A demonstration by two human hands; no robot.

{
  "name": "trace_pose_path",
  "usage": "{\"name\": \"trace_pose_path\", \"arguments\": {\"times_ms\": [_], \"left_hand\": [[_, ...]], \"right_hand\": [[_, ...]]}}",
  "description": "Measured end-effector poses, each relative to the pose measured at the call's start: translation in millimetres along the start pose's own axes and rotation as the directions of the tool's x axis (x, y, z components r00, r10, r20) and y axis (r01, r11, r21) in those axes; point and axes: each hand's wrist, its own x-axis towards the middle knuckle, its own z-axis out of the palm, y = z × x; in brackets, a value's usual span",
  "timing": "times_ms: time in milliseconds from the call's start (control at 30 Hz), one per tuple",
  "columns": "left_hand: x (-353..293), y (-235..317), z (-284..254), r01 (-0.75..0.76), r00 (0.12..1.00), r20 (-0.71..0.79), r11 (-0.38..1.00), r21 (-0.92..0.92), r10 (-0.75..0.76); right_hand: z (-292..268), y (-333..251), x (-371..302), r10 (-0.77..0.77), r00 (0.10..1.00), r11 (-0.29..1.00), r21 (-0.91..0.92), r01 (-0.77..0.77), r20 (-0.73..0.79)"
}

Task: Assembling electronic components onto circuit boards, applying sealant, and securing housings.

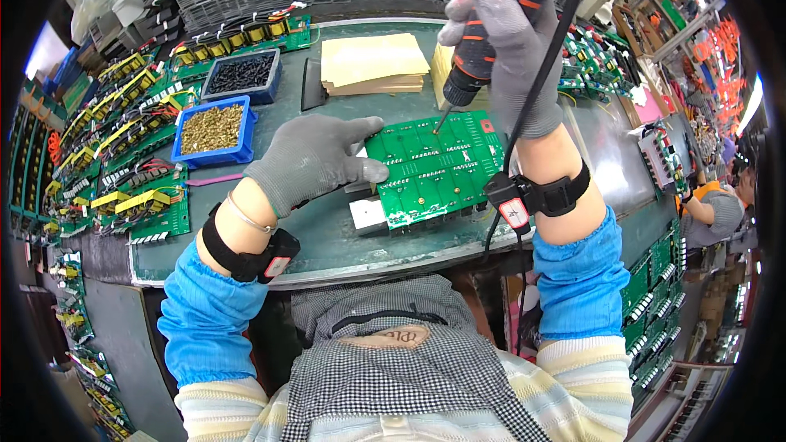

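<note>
A green circuit board (pixel 430 170) lies on the bench in front of me, its underside with rows of solder points facing up. My left hand (pixel 311 155), in a grey glove, steadies the board's left edge with thumb and forefinger apart. Gripped in my gloved right hand (pixel 524 53) is a black and orange electric screwdriver (pixel 473 61), tilted above the board. Its thin bit (pixel 443 121) reaches down to a spot near the board's top edge. A white block (pixel 368 214) shows under the board's lower left corner.
Left of the board stand a blue tray of brass-coloured screws (pixel 211 129) and a tray of black parts (pixel 241 74). A stack of yellow cards (pixel 372 61) lies behind. Wired boards (pixel 123 123) crowd the left side. A black cable (pixel 550 57) hangs by my right arm. Another person (pixel 716 209) works at far right.
</note>
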Motion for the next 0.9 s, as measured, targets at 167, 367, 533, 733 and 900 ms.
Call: {"name": "trace_pose_path", "arguments": {"times_ms": [167,367,533,733,900], "left_hand": [[0.6,-4.1,2.6,-0.049,0.999,-0.014,0.998,-0.035,0.048],[0.6,0.0,2.6,-0.049,0.999,-0.009,0.998,0.042,0.049],[-11.2,-0.5,13.6,-0.058,0.998,-0.042,0.915,-0.4,0.045],[-24.1,25.3,13.5,-0.015,0.973,0.11,0.534,-0.845,0.202],[-29.5,28.3,21.9,-0.003,0.969,0.12,0.494,-0.87,0.218]], "right_hand": [[-16.0,-6.4,6.9,0.074,0.991,0.98,0.176,-0.093,0.113],[-30.0,-28.7,10.6,-0.177,0.923,0.98,0.144,0.135,0.343],[-25.3,-40.4,-16.1,-0.178,0.977,0.901,0.417,0.115,0.116],[-10.2,-56.0,-47.1,-0.159,0.985,0.883,0.456,0.113,0.063],[-13.7,-45.1,-59.6,-0.095,0.993,0.86,0.507,0.049,0.064]]}}
